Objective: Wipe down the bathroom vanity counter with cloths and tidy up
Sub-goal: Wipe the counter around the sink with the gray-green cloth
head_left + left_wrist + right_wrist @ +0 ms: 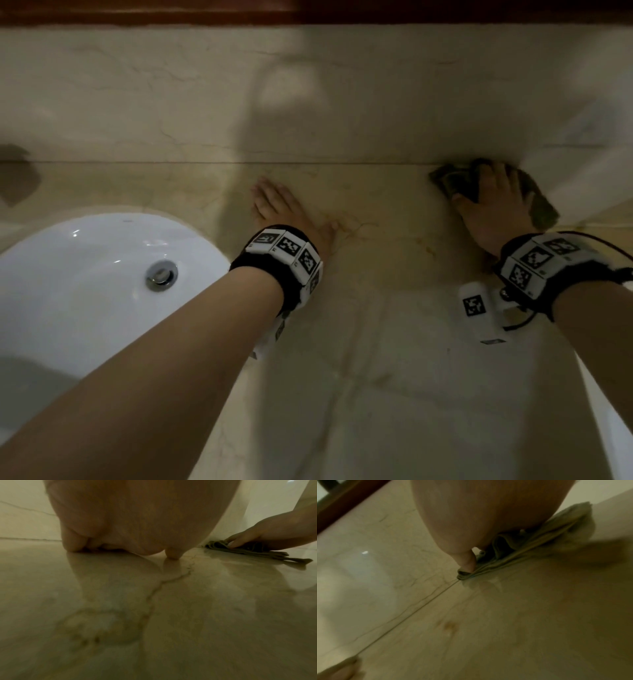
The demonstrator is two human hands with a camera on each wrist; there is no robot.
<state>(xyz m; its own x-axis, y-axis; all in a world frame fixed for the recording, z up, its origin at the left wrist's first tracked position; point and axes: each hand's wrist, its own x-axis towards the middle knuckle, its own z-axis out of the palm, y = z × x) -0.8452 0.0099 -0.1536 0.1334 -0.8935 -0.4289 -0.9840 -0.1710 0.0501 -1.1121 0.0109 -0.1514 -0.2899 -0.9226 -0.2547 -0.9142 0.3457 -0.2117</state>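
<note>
Scene: marble desk (376, 342) with a white sink (85, 274) at 8 o'clock; backsplash (308, 85) along 12 o'clock.
Left hand (284, 209): spread flat, palm down on the bare desk just right of the sink; it holds nothing and appears to brace the body.
Right hand (493, 205): fingers laid over a dark green cloth (543, 210), pressing it onto the desk; thumb out toward 9 o'clock.
Cloth position: at 2 o'clock, bunched against the seam where desk meets backsplash, near the right corner.
Step in hand: wiping the rear edge, by the look of it.
Progress: the desk carries no loose items and shines throughout, though veining and brownish marks (448, 627) show; whether these are stains or stone cannot be told.
Left to do: probably the front strip, the sink surround, then putting the cloth away.
</note>
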